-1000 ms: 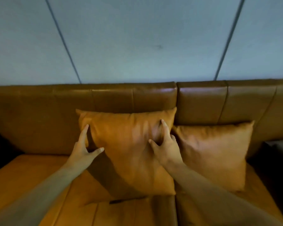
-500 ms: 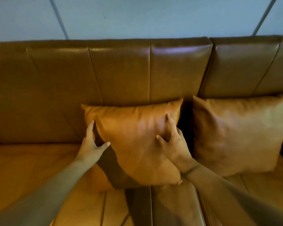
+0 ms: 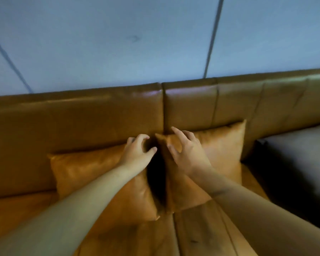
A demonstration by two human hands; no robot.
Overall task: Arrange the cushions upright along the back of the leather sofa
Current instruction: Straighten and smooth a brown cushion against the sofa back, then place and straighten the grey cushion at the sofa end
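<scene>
Two tan leather cushions stand upright against the sofa back (image 3: 103, 117). The left cushion (image 3: 92, 172) leans on the backrest, and my left hand (image 3: 137, 154) is over its upper right corner with curled fingers apart. The right cushion (image 3: 224, 150) stands beside it across a dark gap. My right hand (image 3: 187, 152) rests on that cushion's upper left corner, fingers spread. Neither hand clearly grips anything. My forearms hide the cushions' lower inner parts.
The orange leather seat (image 3: 17, 215) runs along the front. A grey-blue panelled wall (image 3: 118, 43) rises behind the sofa. A dark grey upholstered surface (image 3: 299, 156) adjoins the sofa on the right.
Both hands have left the left cushion's sides and moved right to the gap between the two cushions. My right hand now lies on the right cushion. The view has swung right and upward.
</scene>
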